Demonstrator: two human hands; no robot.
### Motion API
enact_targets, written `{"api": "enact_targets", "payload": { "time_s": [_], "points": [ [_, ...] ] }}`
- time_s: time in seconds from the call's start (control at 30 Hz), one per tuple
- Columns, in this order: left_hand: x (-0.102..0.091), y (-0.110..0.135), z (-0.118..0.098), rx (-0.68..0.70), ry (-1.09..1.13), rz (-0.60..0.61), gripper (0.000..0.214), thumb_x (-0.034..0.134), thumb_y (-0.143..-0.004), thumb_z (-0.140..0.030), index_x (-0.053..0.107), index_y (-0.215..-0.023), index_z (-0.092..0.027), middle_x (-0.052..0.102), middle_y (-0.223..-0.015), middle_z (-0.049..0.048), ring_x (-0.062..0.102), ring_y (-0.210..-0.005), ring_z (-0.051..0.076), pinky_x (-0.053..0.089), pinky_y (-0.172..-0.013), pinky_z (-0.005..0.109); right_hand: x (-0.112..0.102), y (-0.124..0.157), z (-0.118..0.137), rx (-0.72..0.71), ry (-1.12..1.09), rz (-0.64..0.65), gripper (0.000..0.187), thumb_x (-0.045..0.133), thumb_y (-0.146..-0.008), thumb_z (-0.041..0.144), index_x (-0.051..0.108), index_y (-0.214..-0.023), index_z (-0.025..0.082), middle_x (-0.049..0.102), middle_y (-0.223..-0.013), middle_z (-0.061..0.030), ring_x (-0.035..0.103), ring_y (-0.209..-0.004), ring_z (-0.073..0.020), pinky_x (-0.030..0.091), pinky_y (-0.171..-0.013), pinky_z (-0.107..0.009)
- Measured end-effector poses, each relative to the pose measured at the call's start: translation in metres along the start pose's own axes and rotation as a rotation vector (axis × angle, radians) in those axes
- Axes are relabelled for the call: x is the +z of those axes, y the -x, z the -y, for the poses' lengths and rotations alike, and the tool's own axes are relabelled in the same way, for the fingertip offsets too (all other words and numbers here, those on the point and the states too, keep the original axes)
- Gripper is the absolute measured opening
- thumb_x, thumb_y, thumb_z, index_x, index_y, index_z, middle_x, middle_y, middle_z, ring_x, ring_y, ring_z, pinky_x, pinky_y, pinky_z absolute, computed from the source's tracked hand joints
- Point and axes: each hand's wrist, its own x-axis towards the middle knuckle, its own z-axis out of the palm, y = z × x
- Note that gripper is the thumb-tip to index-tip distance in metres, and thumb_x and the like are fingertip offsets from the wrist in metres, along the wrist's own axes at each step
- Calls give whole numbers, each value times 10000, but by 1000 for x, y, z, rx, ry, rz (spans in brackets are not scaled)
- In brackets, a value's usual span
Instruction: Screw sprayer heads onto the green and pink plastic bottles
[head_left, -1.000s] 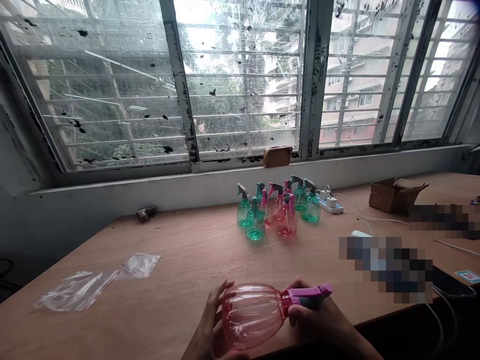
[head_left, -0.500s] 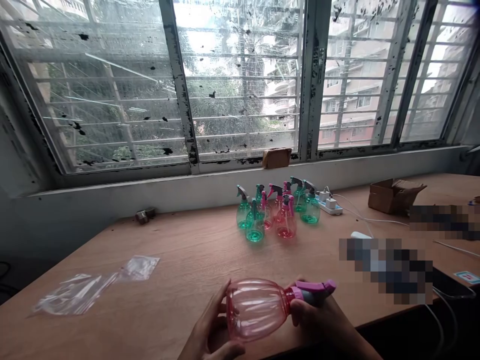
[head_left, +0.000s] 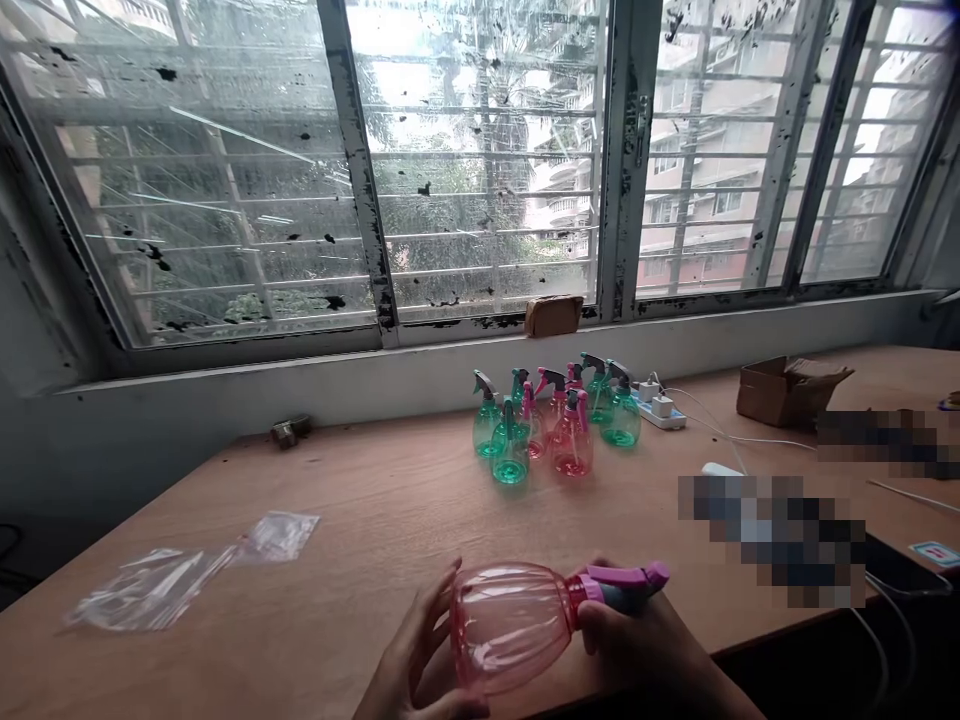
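Observation:
A clear pink spray bottle (head_left: 510, 622) with a pink and grey trigger head (head_left: 626, 584) lies on its side in both my hands, just above the near edge of the wooden table (head_left: 360, 520). My left hand (head_left: 420, 665) curls round the bottle's base, fingers against its side. My right hand (head_left: 637, 645) is closed round the neck and trigger head. Farther back stands a cluster of several green and pink spray bottles (head_left: 555, 425).
Clear plastic bags (head_left: 187, 570) lie on the table at the left. A white power strip (head_left: 660, 408) with cables and an open cardboard box (head_left: 787, 390) sit at the back right. A brown block (head_left: 553, 314) rests on the window sill. A phone (head_left: 900, 570) lies at the right.
The pink bottle has risen slightly and shifted a little to the right in my hands. Nothing else on the table has moved.

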Motion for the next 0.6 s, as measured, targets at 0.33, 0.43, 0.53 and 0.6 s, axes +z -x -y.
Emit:
{"api": "enact_targets", "payload": {
  "time_s": [0.33,0.43,0.53,0.6],
  "points": [
    [1,0,-9,16,-113,31,754,804,-777,-413,440,-1437,-434,571,-1482,51,517,-1360,347,407,-1146,498,0,1,-1,-5,-16,-9,339,796,-720,472,616,-789,194,679,-500,23,602,-438,-173,456,-431,-253],
    [3,2,-11,-27,-6,-4,580,710,-854,-458,500,-1393,-411,584,-1468,55,538,-1342,341,491,-1068,466,1,1,0,-2,-34,9,327,799,-728,459,619,-808,198,685,-516,27,613,-457,-176,465,-442,-249],
    [4,2,-12,-44,43,-30,596,776,-807,-427,530,-1350,-410,605,-1434,50,568,-1307,327,517,-1031,431,2,1,0,-13,-61,25,336,805,-721,463,613,-799,199,682,-518,27,600,-454,-168,456,-439,-243],
    [5,2,-12,-28,50,-41,677,825,-761,-408,508,-1359,-419,581,-1452,48,548,-1323,322,486,-1063,433,2,1,0,-21,-69,25,337,806,-723,461,619,-807,193,678,-515,26,589,-447,-161,450,-436,-239]
  ]
}}
